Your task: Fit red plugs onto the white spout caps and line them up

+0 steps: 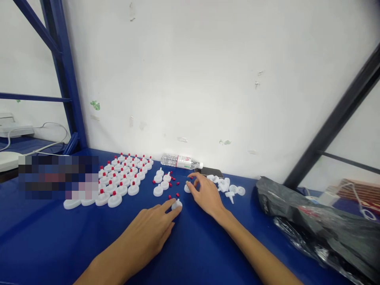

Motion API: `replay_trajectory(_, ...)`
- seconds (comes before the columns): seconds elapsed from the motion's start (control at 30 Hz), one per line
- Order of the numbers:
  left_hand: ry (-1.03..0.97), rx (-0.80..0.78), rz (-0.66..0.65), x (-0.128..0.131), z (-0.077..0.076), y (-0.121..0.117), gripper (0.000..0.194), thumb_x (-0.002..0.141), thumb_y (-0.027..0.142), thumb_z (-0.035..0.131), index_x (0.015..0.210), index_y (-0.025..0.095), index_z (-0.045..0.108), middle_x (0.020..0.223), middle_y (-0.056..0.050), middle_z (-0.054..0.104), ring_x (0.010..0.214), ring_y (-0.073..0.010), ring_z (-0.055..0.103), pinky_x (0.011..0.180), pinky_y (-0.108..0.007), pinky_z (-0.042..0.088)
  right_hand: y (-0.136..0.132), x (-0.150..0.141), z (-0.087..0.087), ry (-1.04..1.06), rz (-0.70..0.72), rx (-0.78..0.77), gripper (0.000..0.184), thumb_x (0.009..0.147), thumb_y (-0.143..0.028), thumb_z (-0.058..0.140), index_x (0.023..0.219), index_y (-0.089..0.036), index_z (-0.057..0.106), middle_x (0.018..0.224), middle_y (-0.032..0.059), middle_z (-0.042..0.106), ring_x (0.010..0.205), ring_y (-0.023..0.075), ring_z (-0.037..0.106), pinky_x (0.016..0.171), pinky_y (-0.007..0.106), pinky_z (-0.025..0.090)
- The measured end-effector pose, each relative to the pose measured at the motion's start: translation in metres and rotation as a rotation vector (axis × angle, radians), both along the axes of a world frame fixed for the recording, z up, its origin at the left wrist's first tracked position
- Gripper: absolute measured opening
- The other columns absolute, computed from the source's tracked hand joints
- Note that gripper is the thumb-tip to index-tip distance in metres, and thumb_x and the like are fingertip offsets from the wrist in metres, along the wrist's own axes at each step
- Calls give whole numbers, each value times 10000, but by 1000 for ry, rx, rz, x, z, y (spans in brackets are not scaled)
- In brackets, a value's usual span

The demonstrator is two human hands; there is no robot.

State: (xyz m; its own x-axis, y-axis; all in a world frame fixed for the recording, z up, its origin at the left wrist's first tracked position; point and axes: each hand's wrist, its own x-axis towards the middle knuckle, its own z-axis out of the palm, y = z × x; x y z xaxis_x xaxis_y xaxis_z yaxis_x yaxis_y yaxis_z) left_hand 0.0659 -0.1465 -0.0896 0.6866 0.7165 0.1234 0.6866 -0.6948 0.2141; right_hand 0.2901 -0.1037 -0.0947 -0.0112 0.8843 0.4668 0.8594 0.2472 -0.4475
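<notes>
My left hand (154, 223) rests low over the blue table, its thumb and forefinger closed around a white nozzle cap (177, 203) with no red tip. My right hand (206, 194) is curved over the table with thumb and forefinger apart. By its thumb is another white cap (187, 188), partly hidden, and a small red tip (191, 177) lies near the forefinger. Several loose red tips (177, 183) are scattered between the hands and the back. A few white nozzle caps without tips (158, 190) stand left of them.
Rows of white caps with red tips (121, 189) stand at left. Loose white parts (233, 189) lie right of my right hand. A plastic bottle (181, 161) lies by the wall, near a dark flat object (212, 172). A grey plastic bag (314, 221) covers the right side.
</notes>
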Motion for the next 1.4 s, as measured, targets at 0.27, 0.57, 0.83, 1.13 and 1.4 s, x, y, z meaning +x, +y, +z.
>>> replay_trajectory(0.27,58,-30,44,-15,12,-3,424,974,223,366,1279,323,644,1376,-75,638,1160,-333,675,911,-536,576,-8,-22,-6,-183,221,-37,161,996,-320,586,1055,-285,733,1014,10,699,896,178,670,730,276,450)
replay_trajectory(0.57,137,-101,132,-27,11,-18,628,889,106,368,1473,294,501,1509,-84,537,1280,-331,601,1015,-525,540,-8,-19,-7,-182,260,-74,112,1001,-273,579,990,-268,690,1004,5,689,912,179,667,738,268,447)
replay_trajectory(0.83,244,-136,144,-14,23,-22,683,881,108,354,1546,258,383,1616,-68,382,1296,-346,579,1008,-560,536,-11,-22,1,64,327,-50,116,976,-233,598,942,-245,708,928,-1,728,858,165,669,801,280,484)
replay_trajectory(1.13,131,-105,108,-17,9,-16,636,888,183,363,1511,289,436,1595,-73,421,1266,-339,601,976,-540,552,-25,-42,11,611,438,-275,101,804,-245,757,890,-216,713,828,-12,719,773,151,706,705,243,540)
replay_trajectory(1.4,106,-125,104,-17,10,-14,633,896,191,352,1518,290,414,1595,-60,419,1230,-320,622,994,-551,537,-23,-39,11,633,478,-261,73,803,-240,775,854,-206,735,783,-4,734,758,156,700,721,254,531)
